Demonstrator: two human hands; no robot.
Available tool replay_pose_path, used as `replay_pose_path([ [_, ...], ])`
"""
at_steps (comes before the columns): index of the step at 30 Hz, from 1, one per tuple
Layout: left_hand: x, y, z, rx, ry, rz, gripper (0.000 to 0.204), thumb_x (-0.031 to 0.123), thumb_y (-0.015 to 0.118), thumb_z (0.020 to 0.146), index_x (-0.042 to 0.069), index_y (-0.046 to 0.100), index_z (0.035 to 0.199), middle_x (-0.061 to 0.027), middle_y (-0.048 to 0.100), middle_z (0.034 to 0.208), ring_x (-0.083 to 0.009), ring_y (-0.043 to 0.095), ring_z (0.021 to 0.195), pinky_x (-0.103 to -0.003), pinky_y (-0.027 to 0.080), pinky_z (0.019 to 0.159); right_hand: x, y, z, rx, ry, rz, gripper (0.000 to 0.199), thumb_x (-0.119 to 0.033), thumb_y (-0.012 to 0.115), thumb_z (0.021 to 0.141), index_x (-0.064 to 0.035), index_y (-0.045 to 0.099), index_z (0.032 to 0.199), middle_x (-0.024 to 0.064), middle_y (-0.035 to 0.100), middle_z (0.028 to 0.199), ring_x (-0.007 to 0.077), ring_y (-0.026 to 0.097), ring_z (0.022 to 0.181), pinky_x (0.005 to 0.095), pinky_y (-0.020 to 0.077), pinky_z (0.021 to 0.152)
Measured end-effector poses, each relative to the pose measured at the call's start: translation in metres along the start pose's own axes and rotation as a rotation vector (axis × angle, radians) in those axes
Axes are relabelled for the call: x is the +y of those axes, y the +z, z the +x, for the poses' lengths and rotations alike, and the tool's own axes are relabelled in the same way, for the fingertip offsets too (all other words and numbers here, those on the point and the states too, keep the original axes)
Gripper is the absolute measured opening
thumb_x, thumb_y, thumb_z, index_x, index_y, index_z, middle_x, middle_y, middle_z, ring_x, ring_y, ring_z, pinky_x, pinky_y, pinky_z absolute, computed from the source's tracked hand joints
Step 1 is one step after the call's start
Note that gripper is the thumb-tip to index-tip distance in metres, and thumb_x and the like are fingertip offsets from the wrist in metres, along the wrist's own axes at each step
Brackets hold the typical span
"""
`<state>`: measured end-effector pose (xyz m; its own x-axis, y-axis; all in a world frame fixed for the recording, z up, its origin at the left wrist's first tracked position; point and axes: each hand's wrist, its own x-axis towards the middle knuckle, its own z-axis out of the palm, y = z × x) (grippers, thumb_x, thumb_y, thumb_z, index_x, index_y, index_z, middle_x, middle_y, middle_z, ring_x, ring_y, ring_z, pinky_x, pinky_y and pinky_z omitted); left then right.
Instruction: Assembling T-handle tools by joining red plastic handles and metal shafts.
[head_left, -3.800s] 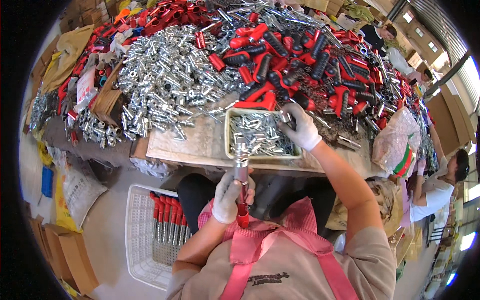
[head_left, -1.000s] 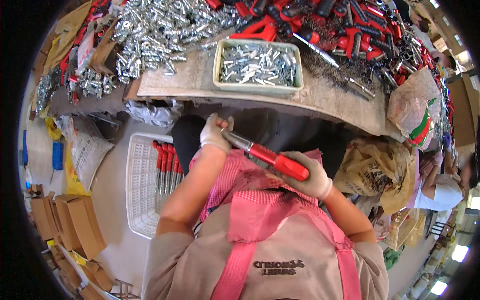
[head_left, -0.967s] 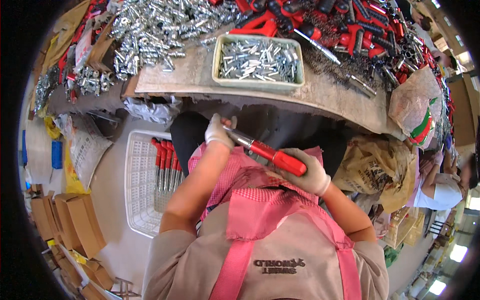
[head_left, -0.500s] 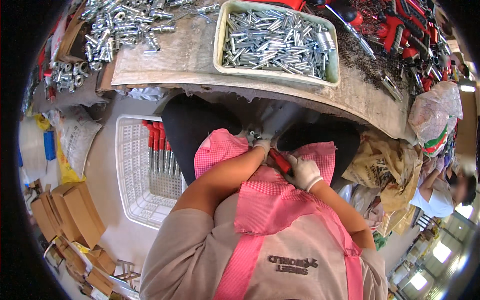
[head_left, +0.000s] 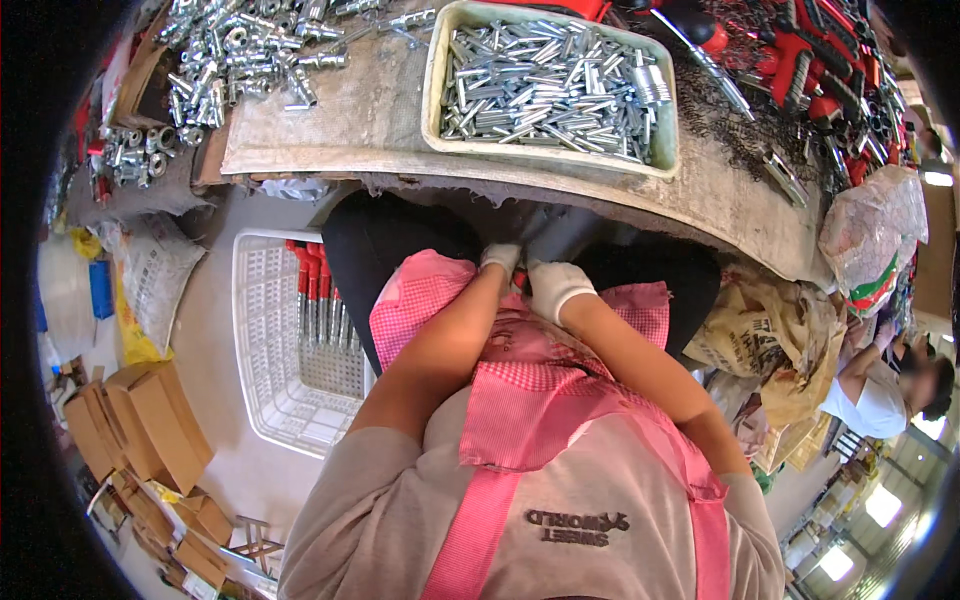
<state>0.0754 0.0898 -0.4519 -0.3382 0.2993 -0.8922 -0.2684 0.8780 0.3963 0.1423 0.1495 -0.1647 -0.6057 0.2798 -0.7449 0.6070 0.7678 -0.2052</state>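
Observation:
Low between my knees, in front of the pink checked apron [head_left: 540,370], my two white-gloved hands are close together. A small part of a red-handled tool [head_left: 521,281] shows between them; the rest is hidden. My right hand [head_left: 556,288] is closed around it, knuckles upward. On the other side my left hand [head_left: 502,258] is curled at the tool's far part, its fingertips out of sight. The bench edge and a tray [head_left: 432,110] heaped with short metal pins [head_left: 550,85] lie beyond the hands.
A white plastic crate [head_left: 262,340] holding red-handled tools [head_left: 320,290] stands on the floor at left. Metal fittings [head_left: 225,65] are piled on the bench's left, springs [head_left: 715,120] and red handles [head_left: 795,70] on its right. Sacks [head_left: 775,335] and a person [head_left: 870,390] are at right.
Both hands have moved away from my body toward the bench, the right one also leftward. The red handle, plainly visible before, is now mostly covered by the hands.

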Motion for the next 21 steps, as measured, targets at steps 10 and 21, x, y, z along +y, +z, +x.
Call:
replay_pose_path([
  [10,0.097,-0.045,-0.222,0.127,0.617,0.459,0.039,0.037,0.043,0.089,0.007,0.065,0.098,-0.0214,0.064,0.095,-0.0402,0.059,0.093,-0.048,0.046,0.082,0.026,0.026,-0.028,0.105,0.042,0.108,0.024,-0.021,0.059,0.076,-0.0035,0.069,0.089,0.0200,0.067,0.091,0.0337,0.066,0.085,0.0415,0.0533,0.074],
  [21,0.089,-0.043,-0.213,0.118,0.643,0.345,0.037,0.034,0.042,0.092,0.009,0.066,0.102,-0.0207,0.064,0.099,-0.0401,0.058,0.095,-0.046,0.046,0.083,0.034,0.021,-0.034,0.105,-0.038,0.201,0.042,-0.021,0.056,0.078,-0.0025,0.053,0.116,0.0216,0.067,0.091,0.0351,0.066,0.084,0.0443,0.0530,0.072],
])
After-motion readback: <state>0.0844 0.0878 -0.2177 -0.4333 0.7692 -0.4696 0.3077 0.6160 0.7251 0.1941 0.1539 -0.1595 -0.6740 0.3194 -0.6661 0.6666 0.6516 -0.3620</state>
